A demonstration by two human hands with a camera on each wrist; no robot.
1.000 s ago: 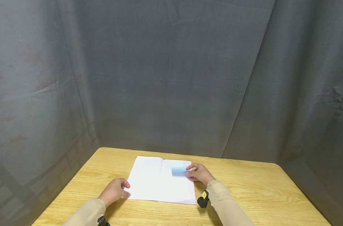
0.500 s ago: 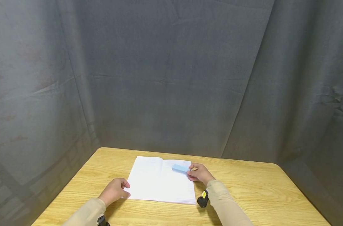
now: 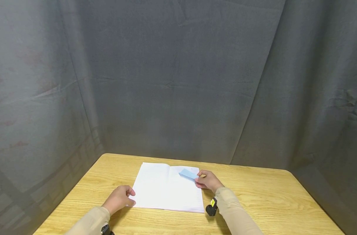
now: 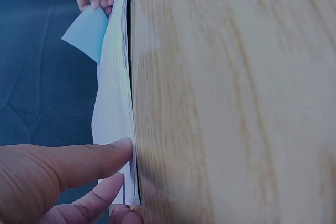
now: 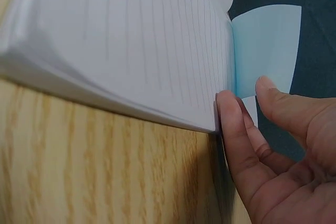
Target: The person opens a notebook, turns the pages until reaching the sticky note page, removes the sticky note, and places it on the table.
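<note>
An open notebook (image 3: 155, 186) with lined white pages lies on the table. Its left edge, near the lower corner, is touched by my left hand (image 3: 119, 198); thumb (image 4: 113, 156) and fingers rest there spread apart. On the upper part of the right page is a light blue sticky note (image 3: 188, 174), its sheet lifted and bent up from the page in the right wrist view. My right hand (image 3: 208, 181) pinches the note's right end, with the thumb (image 5: 268, 90) against it and other fingers by the notebook's outer edge. The fingertips behind the note are partly hidden.
The wooden table (image 3: 255, 192) has rounded far corners. Grey curtains (image 3: 172, 81) hang behind it and along both sides. A black wrist camera (image 3: 211, 207) sits on the right sleeve, close to the notebook's right edge.
The blue note's upper flap, raised one second ago, has come down and now slants, showing a narrower strip. My right fingers have drawn closer together on it. The left hand stays put.
</note>
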